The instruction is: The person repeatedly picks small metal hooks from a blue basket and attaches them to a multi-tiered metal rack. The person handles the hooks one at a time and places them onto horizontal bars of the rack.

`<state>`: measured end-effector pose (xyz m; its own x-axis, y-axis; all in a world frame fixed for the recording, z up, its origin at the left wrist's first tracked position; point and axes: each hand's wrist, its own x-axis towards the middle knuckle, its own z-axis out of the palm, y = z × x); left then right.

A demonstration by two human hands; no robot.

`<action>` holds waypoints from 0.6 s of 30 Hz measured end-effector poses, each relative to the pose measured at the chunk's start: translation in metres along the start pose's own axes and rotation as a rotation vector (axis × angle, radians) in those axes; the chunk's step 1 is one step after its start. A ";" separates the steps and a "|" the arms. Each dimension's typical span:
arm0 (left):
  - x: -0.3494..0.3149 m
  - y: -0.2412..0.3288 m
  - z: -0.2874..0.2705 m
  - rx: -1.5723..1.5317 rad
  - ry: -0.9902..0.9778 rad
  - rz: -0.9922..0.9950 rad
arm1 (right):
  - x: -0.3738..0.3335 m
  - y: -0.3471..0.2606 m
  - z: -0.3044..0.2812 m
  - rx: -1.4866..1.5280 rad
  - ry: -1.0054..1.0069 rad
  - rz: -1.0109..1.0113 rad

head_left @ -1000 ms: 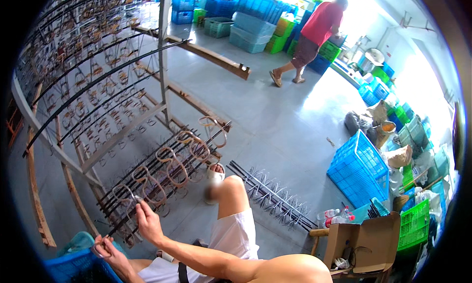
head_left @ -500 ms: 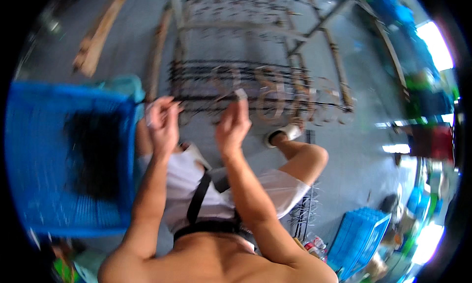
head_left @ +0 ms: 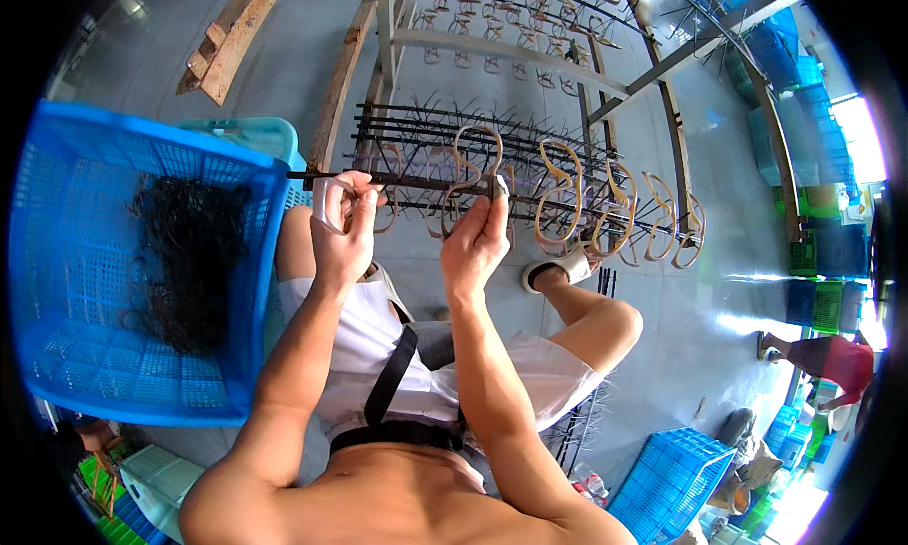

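My left hand pinches a pale translucent eyeglass frame close to the left end of a long black rod. The fingers of my right hand are closed on that rod farther right. A small grey-white piece, perhaps a finger wrap, shows at its fingertips. Right beside them an amber eyeglass frame stands on the rod, its lower part partly hidden. More amber frames hang along the rod's right half. To my left a big blue basket holds a dark tangled heap, its pieces too jumbled to tell.
A metal and wood rack ahead carries rows of hung frames. Behind the rod lie several spiked black rods. A teal basket stands behind the blue one. Another blue basket is at lower right. A person is far right.
The view has shifted and sharpened. My right hand remains at the rod. My left hand now shows a translucent frame clearly in its fingers; earlier it was blurred.
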<state>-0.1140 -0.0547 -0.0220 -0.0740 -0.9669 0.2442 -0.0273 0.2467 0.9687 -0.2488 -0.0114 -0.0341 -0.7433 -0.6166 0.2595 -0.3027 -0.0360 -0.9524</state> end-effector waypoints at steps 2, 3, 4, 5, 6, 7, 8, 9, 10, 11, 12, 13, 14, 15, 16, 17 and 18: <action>0.001 -0.003 -0.001 0.001 -0.003 0.005 | 0.001 0.002 0.000 -0.028 0.027 -0.014; 0.002 -0.003 -0.002 0.015 -0.007 0.028 | 0.001 0.002 0.001 -0.042 0.039 -0.022; 0.003 -0.003 -0.004 0.030 -0.010 0.046 | 0.001 0.001 0.001 -0.045 0.050 -0.027; 0.003 -0.003 -0.006 0.046 -0.012 0.065 | 0.002 0.001 0.001 -0.048 0.060 -0.033; 0.002 -0.005 -0.007 0.021 -0.007 0.044 | 0.002 0.000 0.001 -0.051 0.069 -0.039; 0.003 0.000 -0.008 0.025 -0.015 0.004 | 0.002 0.000 0.000 0.021 0.054 0.016; 0.004 0.008 -0.009 0.029 -0.023 -0.036 | 0.001 0.001 -0.001 0.094 0.038 0.071; 0.005 0.012 -0.010 0.034 -0.031 -0.075 | 0.000 0.001 -0.002 0.167 0.021 0.126; 0.005 0.011 -0.017 0.062 -0.049 -0.075 | -0.003 0.002 -0.005 0.188 -0.011 0.125; 0.003 0.012 -0.020 0.016 -0.021 -0.059 | -0.005 0.002 -0.008 0.210 -0.043 0.125; 0.000 0.015 -0.027 -0.049 0.019 -0.049 | -0.008 0.002 -0.011 0.231 -0.076 0.125; -0.005 0.019 -0.030 -0.118 0.059 -0.041 | -0.013 -0.002 -0.016 -0.009 0.019 -0.042; -0.012 0.031 -0.035 -0.174 0.083 -0.087 | -0.019 -0.013 -0.021 -0.244 0.111 -0.210; -0.023 0.041 -0.042 -0.283 0.054 -0.209 | -0.027 -0.024 -0.026 -0.477 0.201 -0.379; -0.030 0.050 -0.044 -0.494 -0.053 -0.241 | -0.038 -0.038 -0.031 -0.326 0.009 -0.388; -0.036 0.056 -0.046 -0.693 -0.161 -0.276 | -0.050 -0.049 -0.034 -0.165 -0.185 -0.382; -0.038 0.051 -0.047 -0.796 -0.283 -0.247 | -0.053 -0.052 -0.036 -0.087 -0.521 -0.393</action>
<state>-0.0653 -0.0083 0.0200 -0.4055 -0.9080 0.1052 0.6197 -0.1885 0.7619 -0.2146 0.0514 0.0075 -0.1879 -0.8713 0.4533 -0.5562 -0.2859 -0.7803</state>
